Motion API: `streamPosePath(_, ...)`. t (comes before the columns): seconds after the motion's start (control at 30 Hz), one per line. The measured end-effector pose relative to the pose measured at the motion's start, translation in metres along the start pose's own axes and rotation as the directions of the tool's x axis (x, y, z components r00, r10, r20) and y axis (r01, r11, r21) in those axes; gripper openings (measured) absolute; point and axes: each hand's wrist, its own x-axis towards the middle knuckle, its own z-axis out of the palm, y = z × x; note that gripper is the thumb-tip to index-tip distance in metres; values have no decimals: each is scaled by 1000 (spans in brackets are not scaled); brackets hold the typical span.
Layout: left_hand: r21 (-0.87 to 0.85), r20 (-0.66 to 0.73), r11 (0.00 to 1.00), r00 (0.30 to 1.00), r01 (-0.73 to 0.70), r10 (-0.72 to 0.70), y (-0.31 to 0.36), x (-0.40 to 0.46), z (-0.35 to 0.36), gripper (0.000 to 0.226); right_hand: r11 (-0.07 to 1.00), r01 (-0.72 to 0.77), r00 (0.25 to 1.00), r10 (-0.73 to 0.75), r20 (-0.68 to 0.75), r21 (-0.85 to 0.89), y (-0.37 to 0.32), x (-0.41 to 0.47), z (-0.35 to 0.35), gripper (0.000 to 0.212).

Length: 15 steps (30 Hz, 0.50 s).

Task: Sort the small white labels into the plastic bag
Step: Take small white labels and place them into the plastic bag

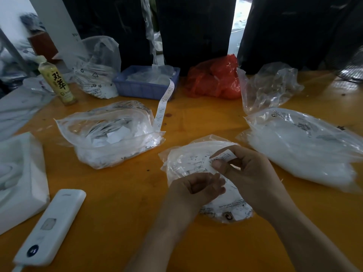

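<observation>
The right hand (pixel 249 173) pinches a small white label (pixel 223 155) between thumb and fingers, directly above the plastic bag (pixel 196 160) that lies on the orange table (pixel 117 203) in front of the person. The left hand (pixel 198 188) rests on the near left part of the same bag, fingers curled toward the film; whether it grips the film cannot be determined. The two hands are close together, not touching. The bag holds more printed white labels. To the left, a second clear bag (pixel 110 134) lies open and contains loose white labels. A label strip (pixel 163 107) runs from that bag up into a blue basket (pixel 141 87), which holds clear plastic film. To the right lies a large bag (pixel 302 146) filled with white material. Behind it stands a crumpled clear bag (pixel 269 85), beside a red bag (pixel 214 79).
</observation>
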Motion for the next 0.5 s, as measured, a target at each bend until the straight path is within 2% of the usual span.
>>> streamPosePath(0.23, -1, 13, 1000, 1000, 5, -5, 0, 1, 1, 24, 997, 62, 998, -62, -2, 48, 4, 3, 1, 21)
streamPosePath(0.4, 15, 18, 1000, 1000, -6, 6, 0, 0, 1, 17, 999, 30, 999, -30, 42, -12, 13, 5, -1, 26)
streamPosePath(0.5, -47, 31, 999, 1000, -6, 8, 0, 0, 0, 30, 999, 30, 998, -28, 57, -37, 17, 2, -9, 14)
